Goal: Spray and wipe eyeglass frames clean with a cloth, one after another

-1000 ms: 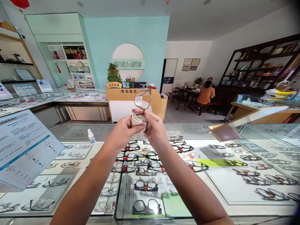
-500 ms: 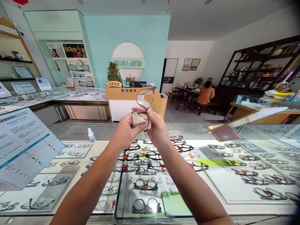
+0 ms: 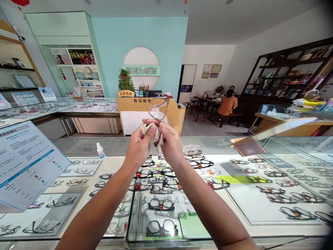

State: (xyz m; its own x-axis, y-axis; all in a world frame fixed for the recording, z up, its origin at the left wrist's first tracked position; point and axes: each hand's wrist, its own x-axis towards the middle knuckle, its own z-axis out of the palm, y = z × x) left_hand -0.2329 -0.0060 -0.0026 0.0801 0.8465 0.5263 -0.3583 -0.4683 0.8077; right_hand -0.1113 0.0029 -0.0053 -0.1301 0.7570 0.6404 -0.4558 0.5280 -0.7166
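Note:
A pair of glasses with a thin clear-brown frame is held upright above the counter, one lens pointing up. My right hand is closed on the frame near its middle. My left hand pinches a cream cleaning cloth, its thumb pressing the cloth around the lower part of the glasses. Folds of cloth and my fingers hide most of the lower lens. Below my hands, several dark-framed glasses lie in rows inside the glass display counter.
A small white spray bottle stands on the counter at left, near a tilted printed sign. A tilted mirror stands at right. Beyond are a wooden cashier desk and people seated at a dark table.
My left thumb has moved up, and the cloth has shifted from a rounded bundle to a looser fold hanging lower. The glasses have tilted slightly left.

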